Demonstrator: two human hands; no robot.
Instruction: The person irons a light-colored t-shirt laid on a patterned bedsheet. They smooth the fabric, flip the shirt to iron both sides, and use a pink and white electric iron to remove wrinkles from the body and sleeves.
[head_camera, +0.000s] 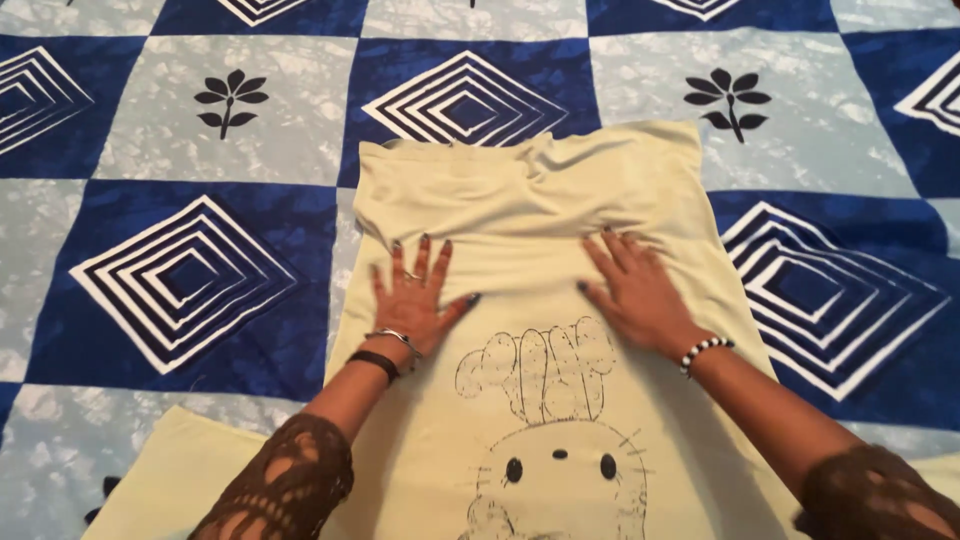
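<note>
Head view: looking straight down at a pale yellow shirt (530, 250) spread out on a bed with a blue and grey patterned bedsheet (190, 270)

Left hand (418, 300): flat on the cloth, fingers fanned wide, palm down, gripping nothing, just pressing

Right hand (635, 290): same deal, flat and open, fingers pointing up and a bit inward, holding nothing

Where the shirt is: right under both hands, running from the wrists out past the fingertips

Long axis: runs away from the person, basically in line with both forearms

Folded part: a band of the shirt is doubled over just beyond the fingertips, with a rumpled fold edge (520, 190) sitting across the shirt, side to side

Which hand is nearer: pretty much even, both sets of fingertips touch the edge of that doubled band, left hand near the left side edge, right hand nearer the middle-right

Print: black cartoon drawing (555, 430) sits between the wrists, on the near side of both hands

Extras: bangle and dark band on the left wrist, beaded bracelet (705, 352) on the right
</note>
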